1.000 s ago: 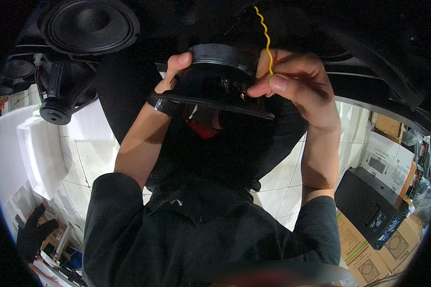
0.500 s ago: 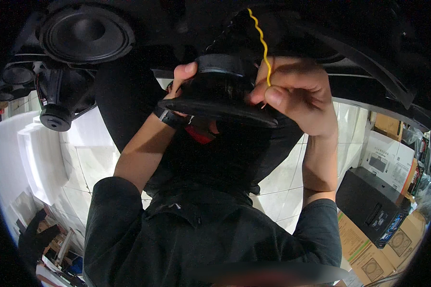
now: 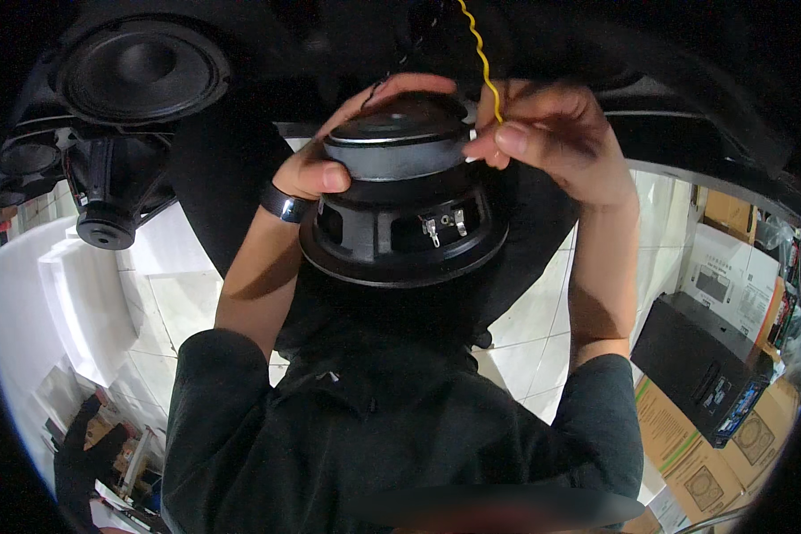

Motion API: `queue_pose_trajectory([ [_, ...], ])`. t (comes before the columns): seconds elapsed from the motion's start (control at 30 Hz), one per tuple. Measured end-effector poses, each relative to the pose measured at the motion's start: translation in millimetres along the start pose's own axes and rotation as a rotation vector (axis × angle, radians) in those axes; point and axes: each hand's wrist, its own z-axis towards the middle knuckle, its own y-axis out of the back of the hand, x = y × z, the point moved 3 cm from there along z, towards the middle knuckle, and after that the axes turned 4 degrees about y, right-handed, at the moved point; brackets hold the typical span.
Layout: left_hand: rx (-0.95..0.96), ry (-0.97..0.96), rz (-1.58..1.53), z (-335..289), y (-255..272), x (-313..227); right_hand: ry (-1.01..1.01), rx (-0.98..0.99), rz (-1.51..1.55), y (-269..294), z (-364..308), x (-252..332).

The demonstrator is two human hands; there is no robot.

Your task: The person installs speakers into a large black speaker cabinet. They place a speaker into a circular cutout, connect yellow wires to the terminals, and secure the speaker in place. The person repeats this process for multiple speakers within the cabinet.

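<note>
A black loudspeaker driver (image 3: 400, 165) is tipped magnet-up in front of me. My left hand (image 3: 316, 165) grips it by the round magnet, thumb on the near side and fingers behind. Two metal terminals (image 3: 445, 227) show on the driver's basket, facing me. My right hand (image 3: 565, 147), to the right of the magnet, pinches the end of a yellow wire (image 3: 485, 67) between thumb and fingers. That wire hangs from the dark area above. A thin black wire (image 3: 400, 62) runs down behind the magnet; its lower end is hidden.
A black speaker (image 3: 147, 71) is mounted at the upper left, with another driver (image 3: 107, 230) below it. To the right stand a black boxy device (image 3: 703, 365), a white printed carton (image 3: 730, 276) and brown cardboard boxes (image 3: 699, 481). White floor tiles (image 3: 538, 356) lie below.
The driver has tilted so its magnet and terminals face me more. My left hand has shifted onto the magnet. My right hand, holding the yellow wire, has risen slightly.
</note>
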Motion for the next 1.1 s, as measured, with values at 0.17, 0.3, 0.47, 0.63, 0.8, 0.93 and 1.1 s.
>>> queue_pose_trajectory([
  [0.17, -0.002, -0.029, 0.027, -5, 4, -1, 0.062, -0.021, 0.021, 7, -3, -10],
  [0.3, 0.05, -0.078, 0.081, -3, 6, -10, 0.13, -0.072, 0.07, 11, -2, -18],
  [0.47, 0.137, -0.138, 0.105, -2, 6, -12, -0.088, -0.172, 0.089, 4, -8, -5],
  [0.63, 0.192, -0.165, 0.111, -1, 7, -13, -0.044, -0.218, -0.038, -11, -2, 6],
  [0.8, 0.089, -0.117, 0.114, -5, 9, -12, 0.109, -0.233, -0.282, -21, -27, 34],
  [0.93, 0.068, -0.09, 0.092, -3, 2, -7, 0.272, -0.11, -0.568, -29, -38, 46],
  [1.1, 0.041, -0.005, 0.047, -6, -10, -2, 0.553, 0.104, -0.656, -34, -35, 39],
])
